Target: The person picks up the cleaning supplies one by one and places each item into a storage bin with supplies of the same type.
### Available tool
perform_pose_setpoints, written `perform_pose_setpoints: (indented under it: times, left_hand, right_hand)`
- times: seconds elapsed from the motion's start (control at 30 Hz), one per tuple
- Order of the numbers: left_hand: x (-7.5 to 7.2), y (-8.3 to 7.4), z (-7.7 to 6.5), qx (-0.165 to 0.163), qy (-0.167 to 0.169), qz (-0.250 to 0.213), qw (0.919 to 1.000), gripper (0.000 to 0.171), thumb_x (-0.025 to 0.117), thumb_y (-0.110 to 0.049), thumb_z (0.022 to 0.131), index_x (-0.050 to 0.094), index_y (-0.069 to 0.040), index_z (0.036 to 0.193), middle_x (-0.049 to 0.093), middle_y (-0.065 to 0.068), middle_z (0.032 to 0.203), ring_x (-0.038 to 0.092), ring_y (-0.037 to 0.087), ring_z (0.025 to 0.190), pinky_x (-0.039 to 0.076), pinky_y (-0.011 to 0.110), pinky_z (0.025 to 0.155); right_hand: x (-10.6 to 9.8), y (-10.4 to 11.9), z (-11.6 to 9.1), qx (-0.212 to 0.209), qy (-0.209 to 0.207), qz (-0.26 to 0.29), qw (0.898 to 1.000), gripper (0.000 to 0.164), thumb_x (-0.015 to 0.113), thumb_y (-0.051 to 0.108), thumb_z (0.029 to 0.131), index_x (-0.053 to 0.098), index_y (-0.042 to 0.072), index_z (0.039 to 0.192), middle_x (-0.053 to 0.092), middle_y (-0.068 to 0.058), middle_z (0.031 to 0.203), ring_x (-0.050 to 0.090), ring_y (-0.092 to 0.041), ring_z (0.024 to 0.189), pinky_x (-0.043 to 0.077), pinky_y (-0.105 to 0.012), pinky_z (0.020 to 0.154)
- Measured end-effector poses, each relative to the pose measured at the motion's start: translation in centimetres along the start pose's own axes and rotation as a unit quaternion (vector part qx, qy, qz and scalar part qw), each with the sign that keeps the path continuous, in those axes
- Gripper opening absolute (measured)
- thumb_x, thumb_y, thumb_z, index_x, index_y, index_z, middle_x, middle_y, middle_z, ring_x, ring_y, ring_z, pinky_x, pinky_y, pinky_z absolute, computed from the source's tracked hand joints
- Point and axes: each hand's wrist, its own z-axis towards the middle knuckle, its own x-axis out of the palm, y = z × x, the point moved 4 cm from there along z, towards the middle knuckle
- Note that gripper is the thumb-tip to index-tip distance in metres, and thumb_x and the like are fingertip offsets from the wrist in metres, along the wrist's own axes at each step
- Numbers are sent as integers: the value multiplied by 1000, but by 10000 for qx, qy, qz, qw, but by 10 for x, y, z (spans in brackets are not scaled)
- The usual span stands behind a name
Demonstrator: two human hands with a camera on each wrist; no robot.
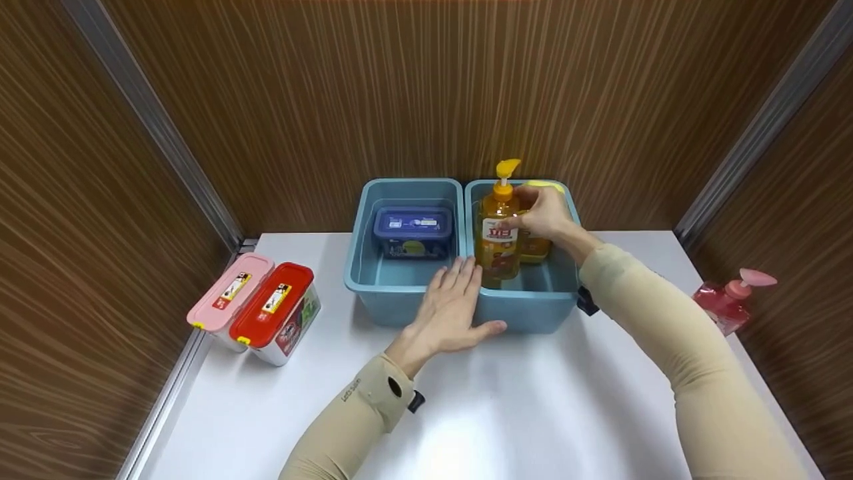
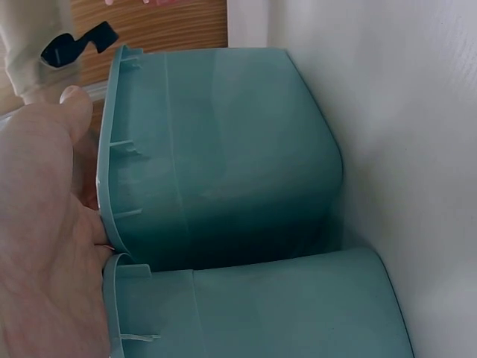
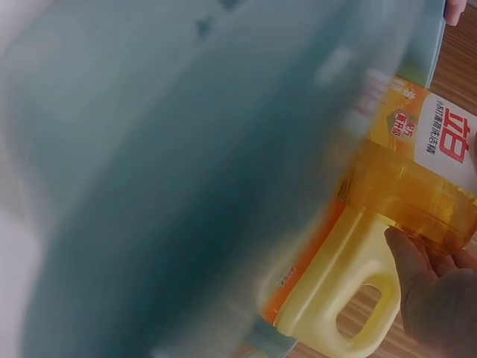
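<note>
My right hand [image 1: 548, 212] grips an amber dish soap pump bottle [image 1: 500, 257] with an orange pump top. The bottle stands upright inside the right blue bin [image 1: 520, 310]. Beside it in that bin is a yellow jug [image 3: 339, 261], whose handle shows in the right wrist view. My left hand [image 1: 450, 310] lies with straight fingers across the front rims where the right bin and the left blue bin [image 1: 383, 303] meet. A purple lidded box [image 1: 413, 230] sits in the left bin.
At the left of the white table stand a pink-lidded box [image 1: 230, 293] and a red-lidded box [image 1: 274, 307]. A pink pump bottle [image 1: 726, 307] is at the right edge. Wood-patterned panels [image 1: 320, 100] wall in the back and sides.
</note>
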Motion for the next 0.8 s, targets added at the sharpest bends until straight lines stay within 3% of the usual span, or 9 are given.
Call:
perform_pose_setpoints:
  times: [0.8]
  left_hand:
    - [-1, 0, 0, 37, -66, -62, 10000, 113, 49, -82, 104, 20, -3, 179, 13, 17, 191, 10, 35, 180, 14, 56, 146]
  right_hand:
    - [7, -14, 4, 76, -36, -338, 9994, 72, 91, 22, 97, 61, 6, 160, 69, -19, 157, 67, -42, 142, 49, -62, 128]
